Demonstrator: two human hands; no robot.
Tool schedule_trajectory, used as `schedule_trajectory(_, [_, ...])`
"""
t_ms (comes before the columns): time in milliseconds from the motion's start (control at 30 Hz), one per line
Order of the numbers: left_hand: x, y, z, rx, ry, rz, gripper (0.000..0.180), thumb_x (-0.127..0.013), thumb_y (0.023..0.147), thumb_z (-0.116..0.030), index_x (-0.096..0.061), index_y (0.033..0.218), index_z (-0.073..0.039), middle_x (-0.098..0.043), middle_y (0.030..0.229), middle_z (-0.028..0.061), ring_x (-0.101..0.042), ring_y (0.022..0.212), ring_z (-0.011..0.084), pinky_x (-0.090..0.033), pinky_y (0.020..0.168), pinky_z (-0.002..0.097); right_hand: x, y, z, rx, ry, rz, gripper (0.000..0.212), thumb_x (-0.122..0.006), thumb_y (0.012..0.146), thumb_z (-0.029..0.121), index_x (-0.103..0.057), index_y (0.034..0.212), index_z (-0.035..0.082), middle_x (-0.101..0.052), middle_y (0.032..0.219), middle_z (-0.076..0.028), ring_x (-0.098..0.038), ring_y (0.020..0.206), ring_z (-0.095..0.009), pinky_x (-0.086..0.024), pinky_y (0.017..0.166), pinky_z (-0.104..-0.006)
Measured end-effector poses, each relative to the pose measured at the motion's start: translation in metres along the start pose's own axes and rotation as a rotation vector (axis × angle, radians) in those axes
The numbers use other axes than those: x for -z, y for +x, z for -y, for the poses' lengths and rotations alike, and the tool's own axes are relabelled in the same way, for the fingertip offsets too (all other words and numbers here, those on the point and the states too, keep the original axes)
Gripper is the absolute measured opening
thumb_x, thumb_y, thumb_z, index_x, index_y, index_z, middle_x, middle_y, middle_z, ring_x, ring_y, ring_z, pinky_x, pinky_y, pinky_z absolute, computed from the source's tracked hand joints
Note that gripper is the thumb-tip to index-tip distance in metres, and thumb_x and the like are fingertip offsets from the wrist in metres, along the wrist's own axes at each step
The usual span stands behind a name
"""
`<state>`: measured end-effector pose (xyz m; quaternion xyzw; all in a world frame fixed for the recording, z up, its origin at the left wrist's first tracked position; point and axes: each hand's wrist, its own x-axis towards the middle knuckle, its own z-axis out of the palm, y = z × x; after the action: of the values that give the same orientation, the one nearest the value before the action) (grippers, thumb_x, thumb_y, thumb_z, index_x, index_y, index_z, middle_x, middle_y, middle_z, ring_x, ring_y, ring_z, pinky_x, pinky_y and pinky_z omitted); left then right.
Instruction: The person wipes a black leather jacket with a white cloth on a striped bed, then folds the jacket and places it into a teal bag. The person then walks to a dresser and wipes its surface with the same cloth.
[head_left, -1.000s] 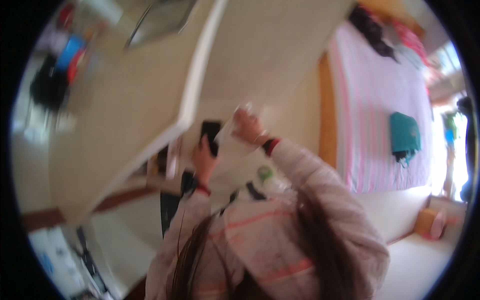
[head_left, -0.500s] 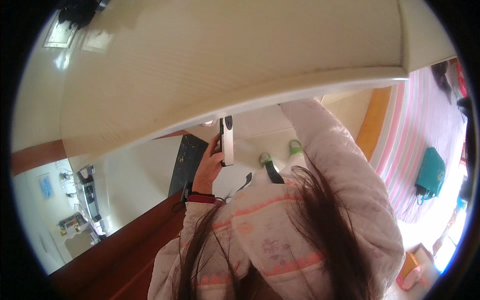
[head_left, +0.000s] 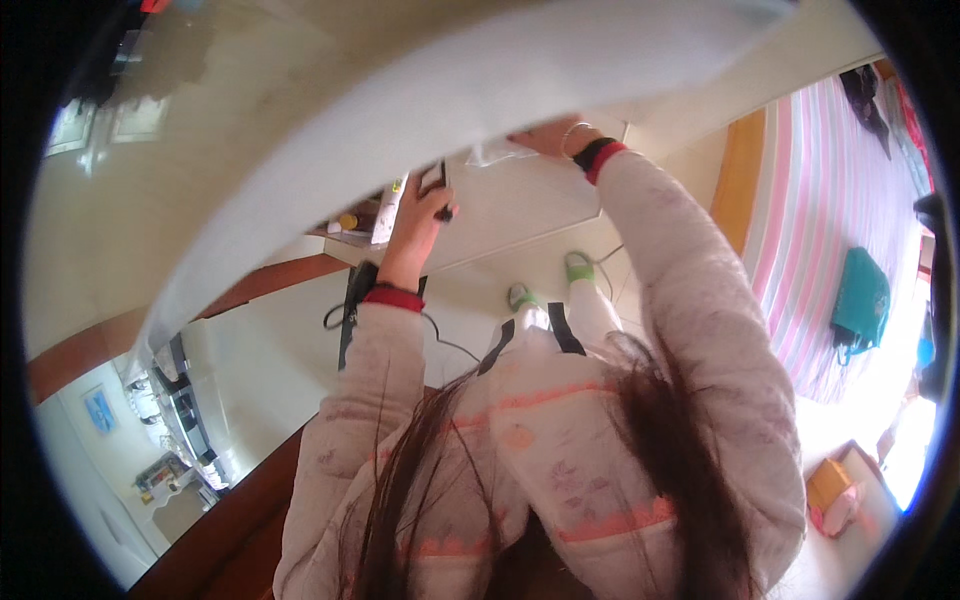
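My left hand (head_left: 412, 232) is closed around a slim dark-rimmed device (head_left: 433, 178), phone-like in shape, whose far end is cut off by a pale panel edge. Below the same edge, my right hand (head_left: 553, 137) reaches in from the right with its fingers at a piece of clear plastic, like a thin bag (head_left: 497, 152). The fingertips are partly hidden, but they appear closed on the plastic. Beside my left hand stands a white upright item (head_left: 389, 208), and a small yellow-topped thing (head_left: 347, 221) lies left of it.
A large pale panel (head_left: 420, 90) with a curved edge fills the upper view, close above both hands. To the right is a bed with a striped cover (head_left: 800, 200), a teal bag (head_left: 862, 300) on it. A cable (head_left: 452, 338) hangs near my left wrist. An open box (head_left: 850, 490) stands lower right.
My right hand has come into view from behind the panel, with clear plastic at its fingers. My left hand has moved up and tilted the device. The view has shifted, uncovering items beside it.
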<state>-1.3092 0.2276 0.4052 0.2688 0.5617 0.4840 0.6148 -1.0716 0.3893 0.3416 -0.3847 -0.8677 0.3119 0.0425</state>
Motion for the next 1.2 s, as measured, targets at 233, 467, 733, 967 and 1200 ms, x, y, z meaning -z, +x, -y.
schedule_trajectory(233, [-0.028, 0.056, 0.009, -0.208, 0.754, -0.155, 0.070, -0.073, 0.068, -0.015, -0.050, 0.133, -0.005, -0.062, 0.109, 0.0152, -0.061, 0.099, 0.0273, -0.050, 0.085, 0.0356, -0.050, -0.110, 0.010, 0.080, -0.371, -0.265, 0.068, -0.061, 0.089, 0.039, -0.041, 0.144, 0.005, -0.038, 0.152, -0.015, -0.034, 0.141, -0.031, -0.031, 0.111, -0.0476])
schedule_trajectory(467, [-0.044, 0.087, 0.048, -0.559, 1.314, -0.201, 0.079, -0.078, 0.061, -0.020, -0.049, 0.134, -0.014, -0.054, 0.122, 0.0204, -0.049, 0.117, 0.0401, -0.038, 0.100, 0.0514, -0.121, -0.113, 0.090, 0.310, -0.366, -0.113, 0.067, -0.061, 0.089, 0.040, -0.041, 0.148, 0.013, -0.038, 0.154, -0.008, -0.030, 0.145, -0.026, -0.021, 0.116, -0.0438])
schedule_trajectory(733, [-0.036, 0.072, 0.052, -0.418, 1.136, -0.257, 0.095, -0.079, 0.061, -0.023, -0.036, 0.143, -0.006, -0.052, 0.120, 0.0233, -0.054, 0.109, 0.0419, -0.044, 0.094, 0.0505, -0.145, -0.067, 0.137, 0.353, -0.236, -0.058, 0.042, -0.059, 0.087, 0.037, -0.062, 0.117, 0.008, -0.060, 0.121, -0.010, -0.047, 0.129, -0.028, -0.024, 0.113, -0.0445])
schedule_trajectory(967, [-0.065, 0.077, 0.051, -0.271, 1.431, -0.497, 0.098, -0.083, 0.061, -0.036, -0.036, 0.140, -0.004, -0.051, 0.124, 0.0228, -0.052, 0.112, 0.0408, -0.042, 0.095, 0.0521, -0.140, -0.070, 0.144, 0.210, -0.232, 0.074, 0.044, -0.053, 0.088, 0.037, -0.059, 0.127, 0.018, -0.062, 0.128, -0.007, -0.050, 0.127, -0.028, -0.022, 0.115, -0.0446])
schedule_trajectory(1200, [-0.079, 0.121, 0.060, -0.318, 1.339, -0.631, 0.077, -0.079, 0.063, -0.041, -0.045, 0.121, -0.003, -0.050, 0.118, 0.0197, -0.045, 0.115, 0.0371, -0.035, 0.089, 0.0558, -0.147, -0.069, 0.136, 0.070, -0.189, 0.334, 0.050, -0.041, 0.096, 0.039, -0.052, 0.142, 0.023, -0.052, 0.146, -0.001, -0.041, 0.139, -0.022, -0.026, 0.119, -0.0389])
